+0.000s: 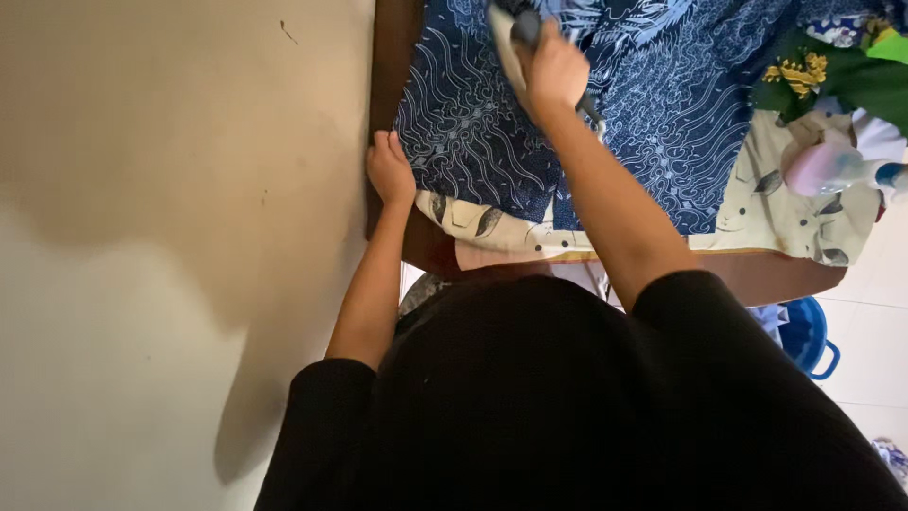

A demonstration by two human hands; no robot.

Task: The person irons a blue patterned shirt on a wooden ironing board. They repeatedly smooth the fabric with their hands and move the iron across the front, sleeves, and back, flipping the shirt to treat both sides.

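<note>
Here the right hand (553, 71) is clamped on an iron (515, 33) over blue patterned batik cloth (653, 104); the left hand (390, 168), fingers together, pins the cloth's left edge to the counter (388, 57).

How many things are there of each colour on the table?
Blue: 1, the patterned blue cloth
Cream: 1, the printed sheet under it
Green: 1, the green cloth
Pink: 1, the spray bottle
Dark: 1, the iron
Total: 5

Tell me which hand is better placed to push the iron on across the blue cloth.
Right, probably. The right hand is closed around the iron on the blue cloth. The left hand rests at the cloth's edge by the table rim, apart from the iron.
</note>
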